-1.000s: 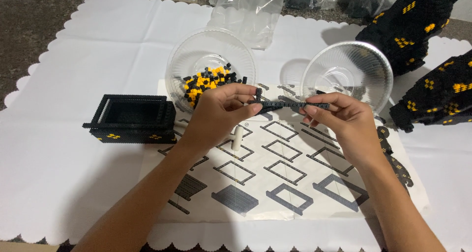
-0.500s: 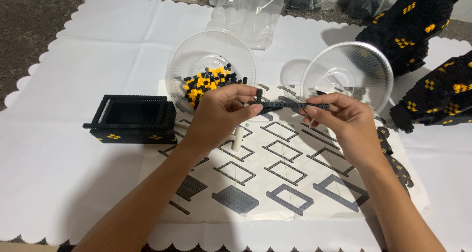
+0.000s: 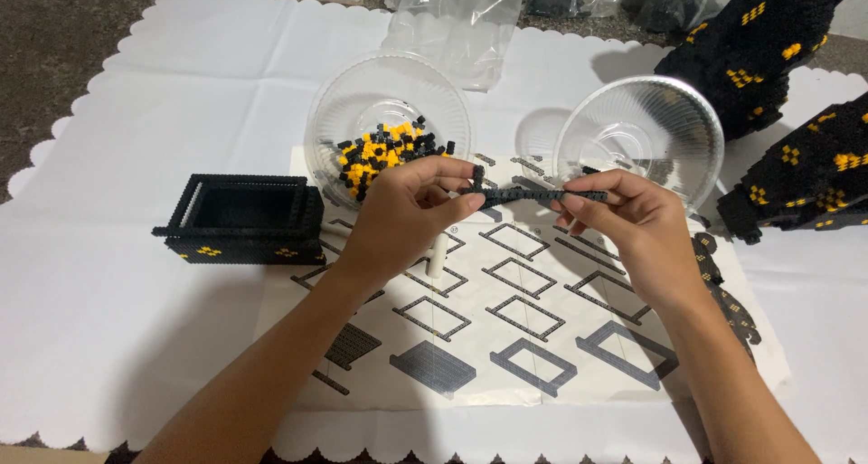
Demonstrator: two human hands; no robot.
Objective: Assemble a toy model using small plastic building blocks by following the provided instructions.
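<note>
A white scalloped cloth (image 3: 136, 111) covered the table. On it, around the centre, lay an instruction sheet (image 3: 506, 337) with drawings of grey frames. At two o'clock from the sheet stood large black brick models (image 3: 768, 39) with yellow spots, partly cut by the picture edge. At nine o'clock sat a black rectangular open box (image 3: 244, 218) built of small bricks, with a few yellow marks on its side. At twelve o'clock there were two clear plastic bowls: the left bowl (image 3: 389, 89) held a heap of small black and yellow bricks (image 3: 384, 152), and the right bowl (image 3: 642, 129) looked almost empty. Behind the bowls, at the far edge, lay clear plastic bags (image 3: 461, 16).

The left hand (image 3: 402, 220) and the right hand (image 3: 628, 229) were raised above the sheet, between the two bowls. Both were closed in a pinch on a thin black brick strip (image 3: 533, 194), which lay level between them. The left fingers gripped its left end, where a short piece stood up, and the right fingers gripped its right end. A small white stick (image 3: 437, 258) lay on the sheet at six o'clock from the left hand.
</note>
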